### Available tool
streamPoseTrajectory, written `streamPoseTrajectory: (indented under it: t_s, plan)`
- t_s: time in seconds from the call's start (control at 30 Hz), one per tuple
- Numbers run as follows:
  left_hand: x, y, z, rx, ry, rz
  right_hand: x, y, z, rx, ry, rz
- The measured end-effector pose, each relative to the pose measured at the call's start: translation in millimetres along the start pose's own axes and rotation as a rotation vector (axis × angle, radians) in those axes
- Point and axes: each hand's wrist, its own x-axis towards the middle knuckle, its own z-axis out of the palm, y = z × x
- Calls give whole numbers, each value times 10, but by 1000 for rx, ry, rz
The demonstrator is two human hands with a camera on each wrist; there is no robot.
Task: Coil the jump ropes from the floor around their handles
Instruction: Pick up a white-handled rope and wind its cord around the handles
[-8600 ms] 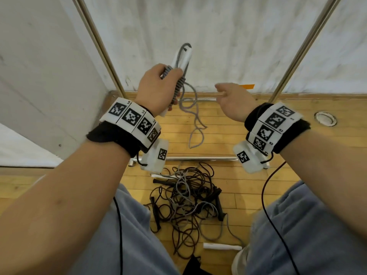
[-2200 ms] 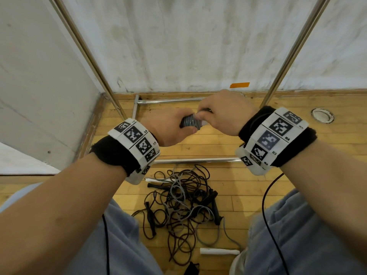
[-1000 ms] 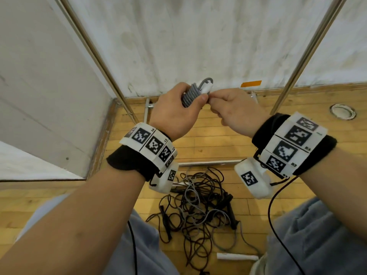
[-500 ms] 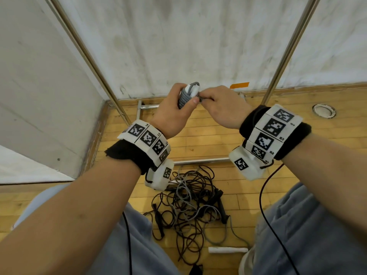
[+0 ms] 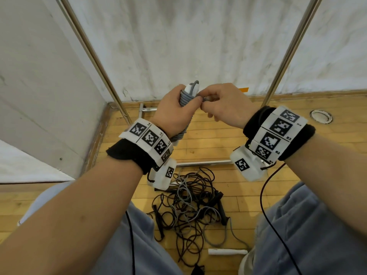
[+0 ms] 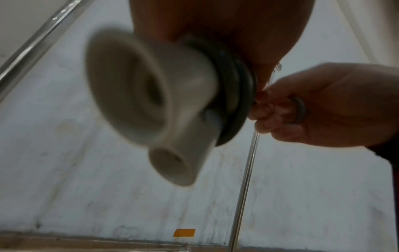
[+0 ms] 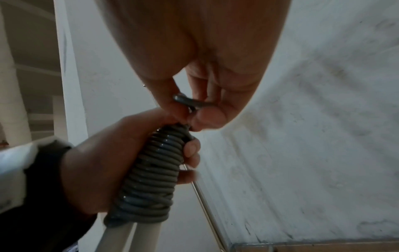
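Left hand clamped round the pair of white plastic handles with the grey rubber jump rope coiled tight over them, held up at chest height above the floor. Right hand pinches the short free rope tail at the top of the coil, fingertips touching the left thumb. Step looks like the finish: tuck the tail under the last turn, keep thumb pressure on the top wraps so they don't spring loose, pull snug. Room: plenty of open air around the hands; the white wall and slanted metal poles stand behind, clear. Tangled pile of black and grey jump ropes waits on the wooden floor between the knees, one loose white handle beside it.
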Motion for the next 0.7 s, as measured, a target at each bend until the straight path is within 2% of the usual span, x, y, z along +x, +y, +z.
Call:
streamPoseTrajectory:
  t_s: [0.13, 0.27, 0.33, 0.43, 0.5, 0.63, 0.7]
  plan:
    - [11, -52, 85, 86, 47, 7, 18, 23, 19, -83, -67, 64]
    - [44, -61, 123, 175, 105, -15, 67, 32, -10, -121, -75, 17]
    - [46, -52, 133, 117, 50, -23, 78, 43, -21, -92, -80, -3]
    - [36, -34, 122, -64, -150, -50, 92, 72, -75, -76, -58, -20]
    - [27, -33, 107, -67, -229, -64, 99, 83, -127, -42, -54, -19]
    - [49, -52, 65, -44, -203, 8, 111, 95, -190, -4, -70, -11]
    - [73, -63, 44, -78, -187, -14, 113, 102, -189, 55, -72, -9]
